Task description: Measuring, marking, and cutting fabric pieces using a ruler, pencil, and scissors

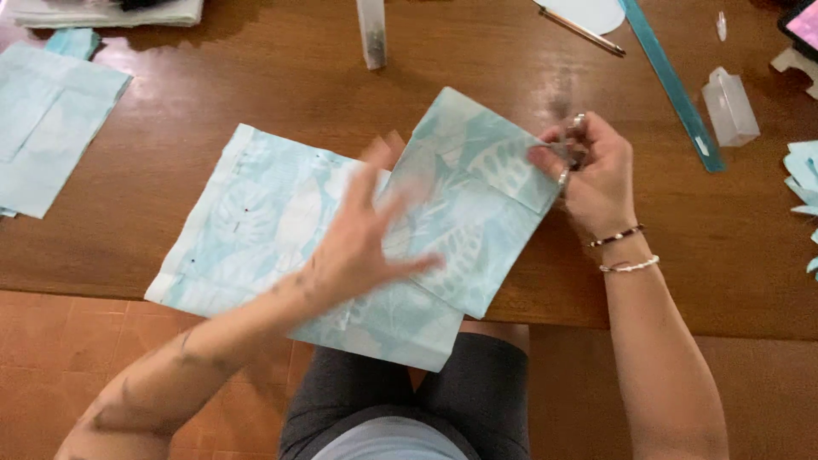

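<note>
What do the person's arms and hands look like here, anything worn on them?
Both arms are bare, with no sleeves. The left hand is motion-blurred; dark tattoo-like markings run along its forearm. The right hand has a ring on one finger, and its wrist carries two thin bracelets, one of dark beads and one pale and pearl-like. No gloves or watch.

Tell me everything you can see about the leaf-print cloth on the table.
The leaf-print cloth is pale blue-green with white leaves, thin woven fabric as it looks. It lies flat on the wooden table, its near edge overhanging. Its right part is folded over. The left hand presses its middle; the right hand pinches the folded corner.
</note>
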